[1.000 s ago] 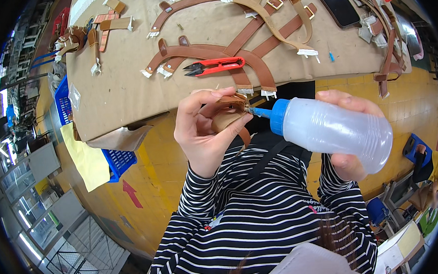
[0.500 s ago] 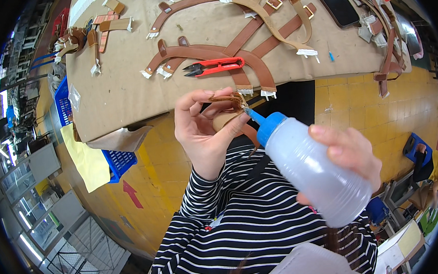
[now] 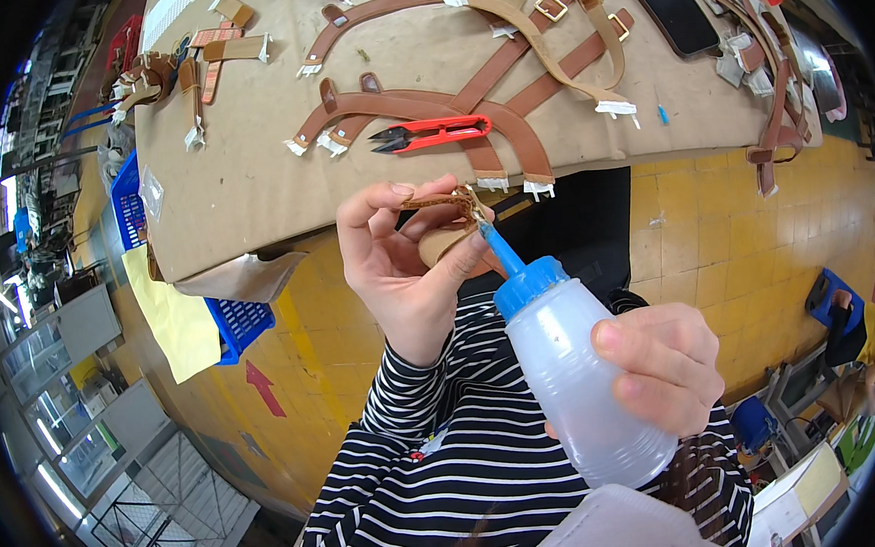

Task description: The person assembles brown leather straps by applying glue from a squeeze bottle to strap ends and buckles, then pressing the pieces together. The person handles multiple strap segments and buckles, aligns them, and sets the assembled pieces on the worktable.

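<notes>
My left hand [image 3: 402, 266] pinches a folded brown leather strap [image 3: 444, 241] in front of the table edge, its end turned toward the right. Wrapped around a translucent white squeeze bottle [image 3: 579, 375] is my right hand [image 3: 664, 365]. The bottle tilts up to the left, and its blue nozzle [image 3: 507, 257] meets the strap's end beside my left thumb. Whether liquid comes out is too small to tell. Just beyond my hands lie red thread snips [image 3: 432, 131] on top of several brown leather straps [image 3: 525, 148] with white-taped ends.
The table [image 3: 242, 185] has a tan cover. A black phone [image 3: 664, 4] lies at its far right, near hanging straps [image 3: 778, 112]. Small strap pieces [image 3: 233, 49] lie at the far left. Below the left edge stands a blue basket [image 3: 240, 326] with yellow sheet material [image 3: 165, 320].
My right hand and the bottle have swung left and slightly down, so the bottle stands more upright. The nozzle stays at the strap's end. My left hand has shifted slightly left.
</notes>
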### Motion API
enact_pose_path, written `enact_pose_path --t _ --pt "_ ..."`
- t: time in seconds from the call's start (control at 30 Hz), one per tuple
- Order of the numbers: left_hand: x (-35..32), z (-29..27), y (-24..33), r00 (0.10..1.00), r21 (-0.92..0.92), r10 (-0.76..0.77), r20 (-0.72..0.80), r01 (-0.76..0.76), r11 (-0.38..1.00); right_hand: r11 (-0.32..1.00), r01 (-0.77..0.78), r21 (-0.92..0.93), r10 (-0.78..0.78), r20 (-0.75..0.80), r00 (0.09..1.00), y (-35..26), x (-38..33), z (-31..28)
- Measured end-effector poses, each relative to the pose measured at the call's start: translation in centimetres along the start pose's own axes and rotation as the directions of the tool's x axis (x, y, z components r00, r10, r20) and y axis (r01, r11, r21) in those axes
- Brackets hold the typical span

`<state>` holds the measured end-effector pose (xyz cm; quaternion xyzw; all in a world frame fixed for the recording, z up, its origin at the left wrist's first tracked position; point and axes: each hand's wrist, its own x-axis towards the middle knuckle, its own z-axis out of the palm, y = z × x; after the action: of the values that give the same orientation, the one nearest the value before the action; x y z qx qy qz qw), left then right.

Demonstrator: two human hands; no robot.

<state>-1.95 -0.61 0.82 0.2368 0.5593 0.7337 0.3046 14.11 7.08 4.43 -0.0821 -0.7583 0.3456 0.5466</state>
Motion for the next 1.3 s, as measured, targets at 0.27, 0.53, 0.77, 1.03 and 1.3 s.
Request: enact_pose_path --t 0.27,0.53,0.77,1.03,1.3 --pt "0.1 0.1 0.0 0.999 -0.022 0.025 0.025 -0.024 0.999 1.000 0.023 -0.005 -0.023 -0.030 0.999 -0.1 -0.5 0.5" --pt "0.0 -0.5 -0.4 0.992 0.103 0.078 0.099 -0.088 0.991 0.966 -0.215 -0.144 0.247 0.264 0.932 -0.6 1.4 -3.1" --pt "0.9 -1.2 -0.4 0.910 0.263 0.119 0.398 -0.238 0.935 0.613 -0.738 0.282 0.756 0.063 0.652 4.0 1.0 -4.0" --pt "0.7 0.0 -0.7 0.922 -0.032 -0.193 0.337 0.216 0.976 -0.007 -0.611 0.792 0.976 0.137 0.167 8.4 -1.4 -3.0" --pt "0.3 2.1 -2.3 0.861 -0.225 -0.344 0.373 0.444 0.867 -0.706 0.222 0.672 0.703 0.630 0.329 9.2 -1.5 -4.5"
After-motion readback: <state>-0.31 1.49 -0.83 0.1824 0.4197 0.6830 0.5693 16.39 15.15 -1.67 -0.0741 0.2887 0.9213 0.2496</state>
